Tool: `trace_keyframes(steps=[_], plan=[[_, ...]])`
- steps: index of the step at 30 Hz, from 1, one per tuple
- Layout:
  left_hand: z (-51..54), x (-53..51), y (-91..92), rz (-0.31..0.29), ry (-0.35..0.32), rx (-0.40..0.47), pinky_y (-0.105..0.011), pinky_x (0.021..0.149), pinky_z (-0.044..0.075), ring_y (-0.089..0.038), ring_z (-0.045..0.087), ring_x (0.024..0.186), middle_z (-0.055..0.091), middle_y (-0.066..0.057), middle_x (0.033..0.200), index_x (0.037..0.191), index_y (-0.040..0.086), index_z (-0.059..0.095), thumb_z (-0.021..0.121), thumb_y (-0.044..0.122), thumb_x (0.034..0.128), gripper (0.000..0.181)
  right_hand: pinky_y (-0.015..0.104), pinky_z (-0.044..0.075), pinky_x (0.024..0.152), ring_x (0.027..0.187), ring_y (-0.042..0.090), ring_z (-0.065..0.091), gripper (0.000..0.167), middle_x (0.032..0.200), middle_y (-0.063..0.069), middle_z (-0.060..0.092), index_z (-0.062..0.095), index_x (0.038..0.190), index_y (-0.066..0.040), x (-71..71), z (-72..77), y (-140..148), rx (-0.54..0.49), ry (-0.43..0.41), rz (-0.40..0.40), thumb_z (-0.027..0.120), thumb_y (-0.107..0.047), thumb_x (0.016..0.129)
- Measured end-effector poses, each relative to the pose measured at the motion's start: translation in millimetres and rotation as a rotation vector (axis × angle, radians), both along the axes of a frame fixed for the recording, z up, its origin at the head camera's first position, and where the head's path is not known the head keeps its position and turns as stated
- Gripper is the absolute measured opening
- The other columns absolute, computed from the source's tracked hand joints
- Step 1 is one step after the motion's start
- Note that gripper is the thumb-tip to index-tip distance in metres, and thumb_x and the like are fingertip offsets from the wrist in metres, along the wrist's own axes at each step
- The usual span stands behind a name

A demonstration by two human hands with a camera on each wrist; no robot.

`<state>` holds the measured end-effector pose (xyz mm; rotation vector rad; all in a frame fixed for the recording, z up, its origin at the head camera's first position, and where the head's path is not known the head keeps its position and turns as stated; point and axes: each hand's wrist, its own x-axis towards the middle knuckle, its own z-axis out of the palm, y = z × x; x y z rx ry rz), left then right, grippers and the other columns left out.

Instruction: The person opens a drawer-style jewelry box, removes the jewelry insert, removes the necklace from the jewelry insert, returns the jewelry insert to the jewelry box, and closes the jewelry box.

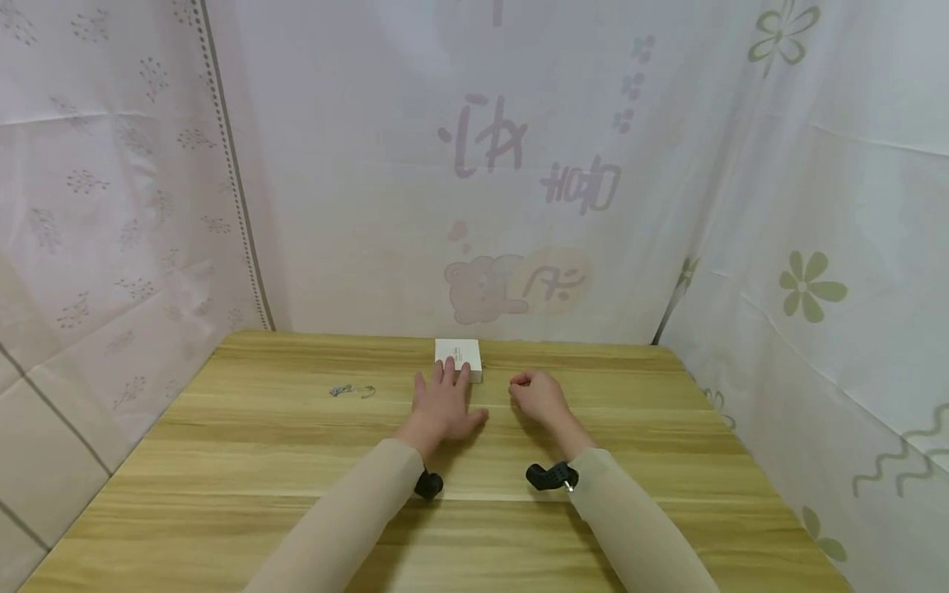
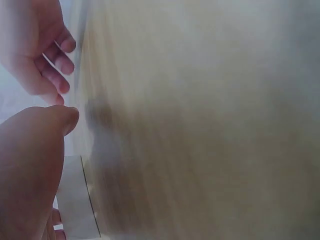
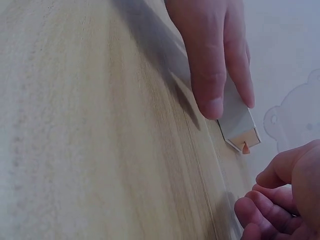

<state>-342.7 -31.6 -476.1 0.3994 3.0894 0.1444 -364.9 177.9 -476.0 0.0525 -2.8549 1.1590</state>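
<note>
A small white box (image 1: 458, 352) with faint print on its lid lies near the table's back edge. My left hand (image 1: 441, 405) rests on it with straight, spread fingers, the thumb out to the side. In the right wrist view, the box's (image 3: 237, 120) end shows a tan inner part and a small orange-brown ribbon tab. To the right of the box, a short gap away, is my right hand (image 1: 539, 397). Its fingers are loosely bent, and nothing shows between them. A thin silvery chain (image 1: 352, 390) lies bunched on the table, left of the left hand.
The wood-grain table (image 1: 296, 494) reaches back to a printed fabric curtain (image 1: 356, 206). More fabric hangs along the left and right sides. Both wrists wear black camera mounts (image 1: 550, 476).
</note>
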Motion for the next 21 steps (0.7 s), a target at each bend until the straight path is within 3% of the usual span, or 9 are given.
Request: trace_keyframes(steps=[5, 15, 21], plan=[[-1.1, -10.7, -0.7, 0.012, -0.041, 0.019, -0.07, 0.136, 0.015, -0.038, 0.011, 0.173, 0.01, -0.018, 0.186, 0.179, 0.017, 0.014, 0.05, 0.071, 0.1062, 0.097, 0.048, 0.059, 0.099, 0.107, 0.029, 0.072, 0.025, 0.112, 0.013, 0.08, 0.08, 0.117, -0.002, 1.3, 0.2, -0.9, -0.005, -0.005, 0.007, 0.066, -0.017, 0.103], [-4.2, -19.5, -1.8, 0.018, -0.063, -0.004, -0.067, 0.137, 0.013, -0.037, 0.009, 0.173, 0.008, -0.017, 0.186, 0.179, 0.018, 0.013, 0.05, 0.075, 0.1048, 0.101, 0.049, 0.059, 0.1, 0.107, 0.029, 0.071, 0.027, 0.115, 0.015, 0.08, 0.079, 0.121, -0.001, 2.6, 0.0, 0.1, -0.025, -0.028, 0.002, 0.065, -0.017, 0.104], [0.8, -12.9, -5.9, -0.011, -0.047, 0.032, -0.065, 0.138, 0.007, -0.04, 0.005, 0.173, 0.001, -0.018, 0.186, 0.179, 0.014, 0.008, 0.054, 0.073, 0.104, 0.106, 0.045, 0.06, 0.094, 0.104, 0.026, 0.071, 0.029, 0.117, 0.012, 0.079, 0.078, 0.125, -0.003, 6.7, 2.7, 2.4, -0.011, -0.036, 0.007, 0.064, -0.02, 0.106]])
